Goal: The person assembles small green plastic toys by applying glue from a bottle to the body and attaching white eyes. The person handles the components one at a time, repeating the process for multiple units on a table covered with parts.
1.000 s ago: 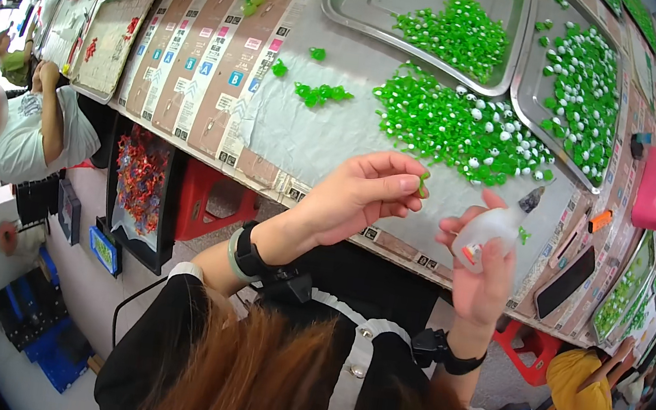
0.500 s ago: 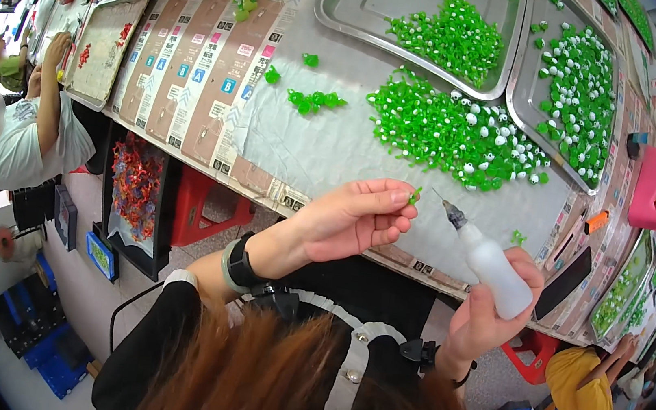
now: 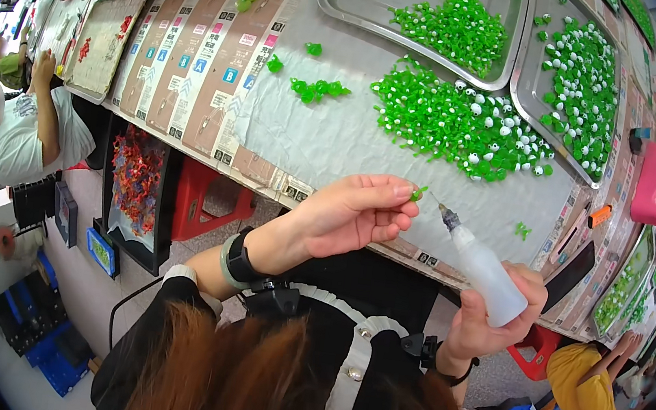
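My left hand (image 3: 351,216) pinches a small green bead (image 3: 418,192) between thumb and fingertips, held over the near edge of the worktop (image 3: 336,136). My right hand (image 3: 489,327) is clamped round a white squeeze bottle (image 3: 484,269), its thin nozzle aimed toward 10 o'clock, tip just beside the bead; whether they touch I cannot tell. A heap of green beads (image 3: 461,123) lies at 12 o'clock from the bead. Two metal trays (image 3: 345,2) of beads sit beyond, at 12 and 1 o'clock.
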A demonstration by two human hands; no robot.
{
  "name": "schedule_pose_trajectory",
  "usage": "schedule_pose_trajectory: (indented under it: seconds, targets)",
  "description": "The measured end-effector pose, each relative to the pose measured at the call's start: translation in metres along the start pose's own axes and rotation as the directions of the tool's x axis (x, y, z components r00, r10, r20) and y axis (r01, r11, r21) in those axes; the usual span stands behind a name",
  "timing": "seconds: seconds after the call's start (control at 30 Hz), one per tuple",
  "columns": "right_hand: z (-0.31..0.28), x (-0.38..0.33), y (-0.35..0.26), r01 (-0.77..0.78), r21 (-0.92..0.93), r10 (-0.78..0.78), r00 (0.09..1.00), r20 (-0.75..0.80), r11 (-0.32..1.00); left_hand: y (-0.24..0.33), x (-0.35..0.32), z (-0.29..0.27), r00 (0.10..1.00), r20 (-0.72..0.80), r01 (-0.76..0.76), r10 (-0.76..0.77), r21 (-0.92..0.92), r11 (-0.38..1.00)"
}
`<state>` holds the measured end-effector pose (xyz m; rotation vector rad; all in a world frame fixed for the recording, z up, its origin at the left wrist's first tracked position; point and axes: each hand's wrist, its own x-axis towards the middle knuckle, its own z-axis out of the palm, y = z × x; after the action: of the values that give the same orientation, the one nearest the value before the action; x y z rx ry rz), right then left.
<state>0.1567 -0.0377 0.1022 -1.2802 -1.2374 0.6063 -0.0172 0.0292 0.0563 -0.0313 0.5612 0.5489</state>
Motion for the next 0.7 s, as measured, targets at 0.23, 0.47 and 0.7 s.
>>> schedule_pose_trajectory:
  seconds: [0.23,0.47,0.7]
  targets:
    - [0.0011,-0.0008,0.0012,-0.024,0.021,0.024,1.0,-0.01,1.0,-0.0023,0.0004,-0.0004,1.0,-0.006,-0.011,0.01,-0.04,0.999]
    - [0.0005,-0.0013,0.0019,-0.048,-0.039,0.046,0.998,-0.047,0.998,-0.002,-0.0001,-0.0016,1.0,0.012,-0.016,0.017,-0.042,0.999]
    - [0.0024,-0.0002,-0.0043,-0.116,0.106,0.135,0.971,-0.198,0.988,-0.0037,0.0005,0.0006,0.988,0.024,-0.153,0.152,0.066,0.986]
